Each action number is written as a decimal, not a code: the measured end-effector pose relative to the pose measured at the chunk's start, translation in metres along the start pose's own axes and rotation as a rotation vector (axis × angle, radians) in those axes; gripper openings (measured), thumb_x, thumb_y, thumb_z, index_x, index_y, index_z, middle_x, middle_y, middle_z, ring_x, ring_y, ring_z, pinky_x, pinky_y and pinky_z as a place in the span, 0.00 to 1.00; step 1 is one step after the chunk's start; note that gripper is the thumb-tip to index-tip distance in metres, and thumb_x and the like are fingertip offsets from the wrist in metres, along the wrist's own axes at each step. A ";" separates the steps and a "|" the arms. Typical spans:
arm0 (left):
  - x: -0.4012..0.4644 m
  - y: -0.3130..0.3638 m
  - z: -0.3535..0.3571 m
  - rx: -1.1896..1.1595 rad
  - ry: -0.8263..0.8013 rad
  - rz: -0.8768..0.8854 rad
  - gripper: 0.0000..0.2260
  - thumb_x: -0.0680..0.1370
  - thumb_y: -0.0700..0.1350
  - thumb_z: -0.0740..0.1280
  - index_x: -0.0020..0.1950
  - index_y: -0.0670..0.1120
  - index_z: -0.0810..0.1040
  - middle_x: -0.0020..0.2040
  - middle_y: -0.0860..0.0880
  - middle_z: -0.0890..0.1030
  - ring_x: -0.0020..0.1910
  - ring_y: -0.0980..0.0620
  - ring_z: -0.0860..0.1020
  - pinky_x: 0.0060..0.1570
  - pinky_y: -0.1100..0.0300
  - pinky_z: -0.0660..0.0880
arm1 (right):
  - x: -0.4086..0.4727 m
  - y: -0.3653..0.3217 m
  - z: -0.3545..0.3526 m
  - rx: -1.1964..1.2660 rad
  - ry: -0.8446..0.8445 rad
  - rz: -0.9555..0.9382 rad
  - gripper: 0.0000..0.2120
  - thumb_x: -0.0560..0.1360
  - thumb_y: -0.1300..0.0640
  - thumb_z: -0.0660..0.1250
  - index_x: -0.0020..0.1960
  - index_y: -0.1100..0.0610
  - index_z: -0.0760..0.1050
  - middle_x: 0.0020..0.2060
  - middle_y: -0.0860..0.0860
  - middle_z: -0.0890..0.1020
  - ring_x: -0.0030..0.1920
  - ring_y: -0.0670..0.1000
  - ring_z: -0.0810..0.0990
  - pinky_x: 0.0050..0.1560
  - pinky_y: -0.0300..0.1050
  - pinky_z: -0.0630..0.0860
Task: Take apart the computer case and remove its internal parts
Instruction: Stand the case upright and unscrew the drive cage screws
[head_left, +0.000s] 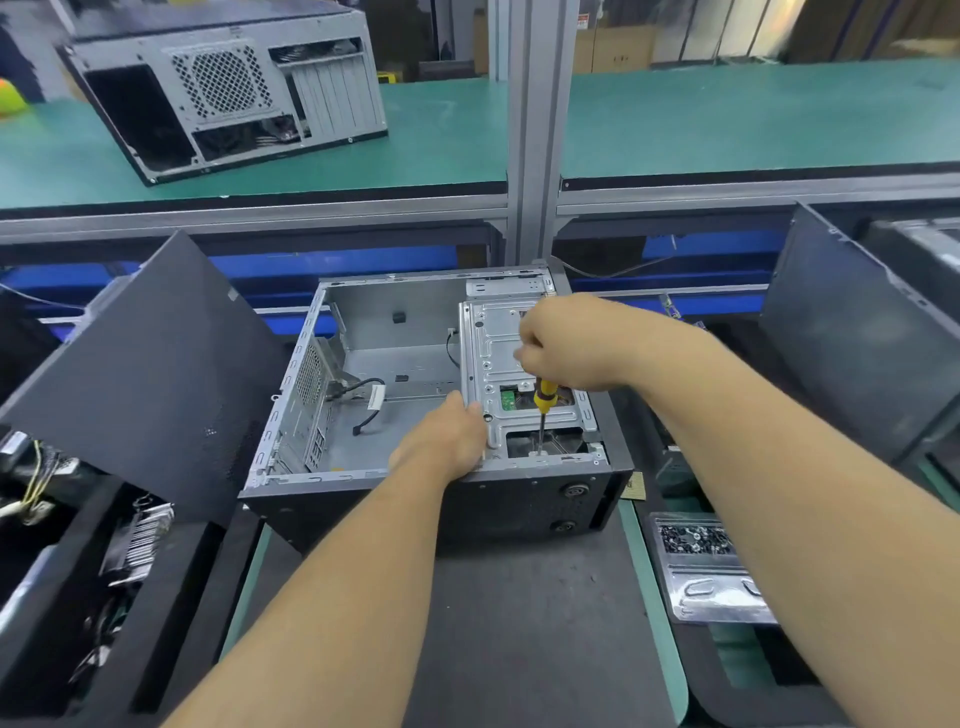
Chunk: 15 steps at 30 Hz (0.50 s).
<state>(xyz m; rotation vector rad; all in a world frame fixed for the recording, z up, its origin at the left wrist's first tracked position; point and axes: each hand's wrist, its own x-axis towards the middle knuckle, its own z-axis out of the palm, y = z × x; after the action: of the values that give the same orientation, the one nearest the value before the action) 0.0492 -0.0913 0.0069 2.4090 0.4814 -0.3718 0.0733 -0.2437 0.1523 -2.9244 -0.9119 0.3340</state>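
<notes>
- The open grey-and-black metal computer case (415, 395) lies on its side in the middle of the dark surface (519, 623), its open side up and its black front panel facing the person.
- The right hand (566, 345) is curled tightly round the top of a yellow-handled screwdriver (544, 402), held upright; the thin shaft points down and its tip meets the near rim of the case, by the near right corner.
- The left hand (447, 439) rests on the near rim of the case, fingers bent over the edge of the silver perforated metal drive bracket (498, 364) that fills the right half of the case. It grips that edge loosely; how far the fingers close I cannot tell.
- A small green circuit board (508, 400) shows through a cut-out in the bracket, just left of the screwdriver handle.
- A black cable with a white connector (371, 397) lies loose on the case floor, toward its left wall.
- A flat black side panel (145, 374) leans tilted just left of the case.
- A clear plastic tray of small dark screws (701, 561) sits near the right edge of the surface.
- A second grey computer case (228, 88) lies on the green shelf (727, 119) beyond, at its far left.
</notes>
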 end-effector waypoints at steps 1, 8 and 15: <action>0.000 0.000 0.000 0.003 0.003 0.001 0.18 0.85 0.52 0.47 0.67 0.49 0.70 0.67 0.45 0.76 0.62 0.42 0.74 0.66 0.43 0.69 | -0.002 0.000 -0.002 0.011 -0.054 -0.034 0.13 0.81 0.54 0.59 0.40 0.59 0.71 0.36 0.54 0.76 0.32 0.51 0.70 0.30 0.43 0.65; 0.001 -0.002 0.002 0.049 0.035 -0.016 0.19 0.85 0.53 0.46 0.69 0.50 0.69 0.67 0.45 0.76 0.61 0.41 0.74 0.64 0.45 0.71 | -0.005 0.003 -0.023 0.077 -0.223 -0.051 0.05 0.78 0.56 0.64 0.49 0.48 0.79 0.44 0.44 0.80 0.42 0.46 0.77 0.41 0.43 0.71; 0.002 -0.002 0.005 0.117 0.080 -0.024 0.20 0.85 0.55 0.46 0.68 0.50 0.70 0.65 0.45 0.77 0.61 0.41 0.75 0.62 0.46 0.72 | 0.001 -0.017 -0.010 -0.103 -0.183 0.008 0.08 0.79 0.50 0.64 0.46 0.54 0.76 0.43 0.50 0.79 0.43 0.53 0.78 0.38 0.45 0.70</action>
<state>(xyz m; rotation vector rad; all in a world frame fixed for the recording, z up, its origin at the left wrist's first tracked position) 0.0492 -0.0919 0.0014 2.5407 0.5376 -0.3234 0.0674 -0.2293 0.1635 -3.0311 -0.9673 0.5799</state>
